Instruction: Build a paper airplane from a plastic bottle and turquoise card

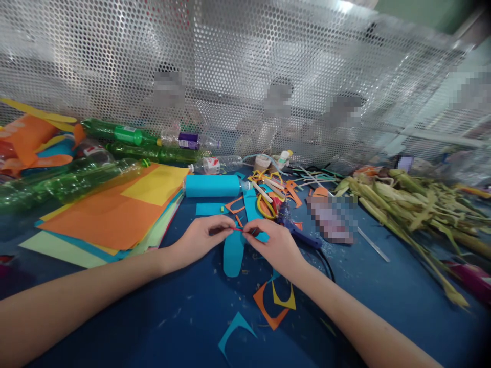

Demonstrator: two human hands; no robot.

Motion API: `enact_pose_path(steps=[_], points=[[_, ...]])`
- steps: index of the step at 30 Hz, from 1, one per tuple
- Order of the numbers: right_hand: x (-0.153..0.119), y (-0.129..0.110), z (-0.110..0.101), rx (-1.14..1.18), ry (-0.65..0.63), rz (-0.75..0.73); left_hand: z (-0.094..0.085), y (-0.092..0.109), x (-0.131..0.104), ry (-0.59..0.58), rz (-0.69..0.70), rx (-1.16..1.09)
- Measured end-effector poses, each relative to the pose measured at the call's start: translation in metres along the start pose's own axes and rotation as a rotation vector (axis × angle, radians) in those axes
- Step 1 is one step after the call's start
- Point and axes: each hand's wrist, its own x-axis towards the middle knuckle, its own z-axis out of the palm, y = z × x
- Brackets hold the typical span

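Between my two hands, near the middle of the view, is a thin red strip (238,229), too small to make out fully. My left hand (207,232) pinches its left end, and my right hand (270,240) pinches the right end. Just under the fingertips lies a rounded blue paper piece (233,258). A small orange strip (238,221) shows right behind the fingers. Beyond my hands rests a plastic bottle wrapped in blue paper (212,186). A dark blue glue gun (303,234) lies to the right of my right hand, its cord trailing toward me.
Coloured paper sheets (103,220) are stacked at left, with green plastic bottles (76,181) beside them. Paper offcuts (273,306) lie in front. Scissors with yellow handles (266,207) sit among scraps. Dried corn husks (418,214) cover the right. A perforated metal screen (230,66) stands behind; people show through it.
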Motion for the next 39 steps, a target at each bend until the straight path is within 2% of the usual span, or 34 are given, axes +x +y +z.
enact_pose_path(steps=[5,9,14,19,24,28,32,33,35,37,39], points=[[0.0,0.0,0.0,0.009,-0.009,0.006,-0.001,0.0,0.001,-0.02,0.006,0.051],[0.001,0.005,-0.001,0.018,-0.09,0.041,-0.001,-0.004,0.002,-0.056,0.02,0.138],[0.003,0.014,-0.002,-0.037,-0.221,0.052,0.0,-0.004,-0.001,-0.017,0.199,0.455],[0.003,0.015,-0.005,-0.112,-0.17,-0.011,0.003,0.003,-0.01,-0.228,0.364,0.573],[0.003,0.008,-0.009,-0.123,-0.237,-0.002,0.005,0.006,-0.01,-0.236,0.37,0.586],[0.007,0.006,-0.035,-0.185,-0.239,0.023,0.004,0.003,-0.007,-0.194,0.322,0.611],[0.007,0.022,-0.076,-0.534,-0.174,0.226,0.005,-0.002,-0.006,-0.204,0.33,0.656],[0.005,0.028,-0.083,-0.649,-0.194,0.241,0.006,-0.003,-0.006,-0.206,0.331,0.671],[0.002,0.042,-0.09,-0.761,-0.343,0.288,0.006,-0.003,-0.005,-0.217,0.331,0.692],[-0.001,0.054,-0.089,-0.784,-0.494,0.321,0.006,-0.003,-0.005,-0.228,0.33,0.686],[-0.001,0.061,-0.083,-0.791,-0.556,0.341,0.006,-0.001,-0.005,-0.232,0.326,0.673]])
